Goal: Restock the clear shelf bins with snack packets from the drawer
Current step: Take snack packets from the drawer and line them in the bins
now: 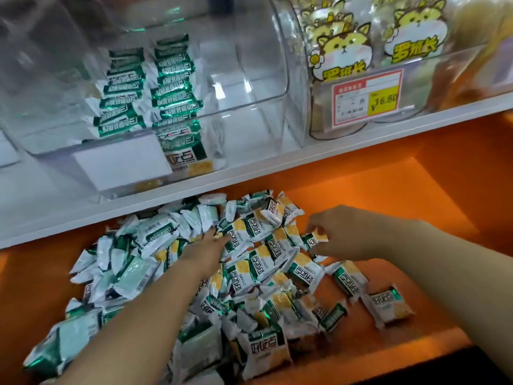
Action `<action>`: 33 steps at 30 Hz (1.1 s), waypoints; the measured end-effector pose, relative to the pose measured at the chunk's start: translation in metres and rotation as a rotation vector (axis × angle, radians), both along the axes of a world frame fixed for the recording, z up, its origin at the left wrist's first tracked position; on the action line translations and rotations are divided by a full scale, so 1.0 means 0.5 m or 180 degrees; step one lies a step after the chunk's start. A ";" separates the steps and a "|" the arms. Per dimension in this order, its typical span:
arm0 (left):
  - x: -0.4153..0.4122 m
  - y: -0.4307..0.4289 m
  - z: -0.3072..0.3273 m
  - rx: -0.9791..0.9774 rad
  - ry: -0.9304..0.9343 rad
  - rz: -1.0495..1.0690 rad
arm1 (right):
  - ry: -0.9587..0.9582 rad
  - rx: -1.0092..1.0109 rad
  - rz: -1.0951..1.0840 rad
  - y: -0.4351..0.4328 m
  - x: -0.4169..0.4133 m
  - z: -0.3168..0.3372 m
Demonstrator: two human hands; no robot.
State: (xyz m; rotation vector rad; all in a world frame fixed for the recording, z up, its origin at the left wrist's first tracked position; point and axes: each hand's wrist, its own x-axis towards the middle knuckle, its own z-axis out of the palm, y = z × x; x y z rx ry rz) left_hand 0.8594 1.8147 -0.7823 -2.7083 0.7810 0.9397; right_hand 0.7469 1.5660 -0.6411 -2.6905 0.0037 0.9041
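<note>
1. The right hand's [344, 234] fingers are curled. Thumb and fingertips pinch a small white-and-green foil snack packet with a yellow panel [317, 238] at the right side of the heap.
2. The left hand's [204, 252] fingers lie fairly straight, pressed flat on packets towards the back of the heap. The fingertips are partly buried, and the hand appears to grasp nothing.
3. Both hands work in a loose heap of matching packets [249, 276]. The heap spreads over the left and middle of an open orange drawer [388, 195].
4. Directly above the drawer, a white shelf [249, 175] carries a clear plastic bin [249, 79]. The bin holds two leaning rows of the same packets [150, 87] on its left side.
5. To the right stands a second clear bin of yellow cat-printed bags [347, 51], with a red-and-yellow price label [367, 97] on its front.
6. Risks, as a judgement:
   - The pinch looks light and near the packet's edge, so the slick foil could slip free during the lift.
   - The shelf edge overhangs the back of the drawer, so a rising hand could knock it.
   - Packets dropped carelessly into the bin could topple the leaning rows.
</note>
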 end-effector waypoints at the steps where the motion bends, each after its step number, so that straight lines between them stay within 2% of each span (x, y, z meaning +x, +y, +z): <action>1: 0.000 -0.004 -0.004 0.0132 -0.0055 -0.0029 | 0.0009 0.0018 -0.0012 -0.001 0.001 -0.001; 6: -0.010 -0.022 -0.016 0.0180 -0.0538 -0.0230 | 0.0040 0.0034 -0.0007 0.002 0.004 -0.004; 9: -0.022 -0.024 -0.023 0.0134 -0.0294 -0.0418 | 0.0037 0.0056 0.0018 0.012 0.004 0.002; 12: -0.019 -0.030 -0.021 0.0106 0.0164 -0.0300 | -0.0044 0.0073 0.0082 0.019 0.006 0.010; 14: -0.018 -0.036 -0.019 0.0108 0.0232 -0.0246 | -0.0067 0.0088 0.0098 0.021 0.006 0.013; 19: -0.037 -0.038 -0.008 0.0188 -0.0298 -0.0603 | -0.0052 0.0100 0.0106 0.022 0.009 0.012; 27: -0.074 -0.067 0.101 -0.0160 -0.0354 -0.0899 | -0.0077 0.0157 0.0169 0.031 0.009 0.021; 33: -0.125 -0.078 0.228 -0.0860 -0.0481 -0.0797 | -0.0107 0.0343 0.0068 0.050 -0.012 0.034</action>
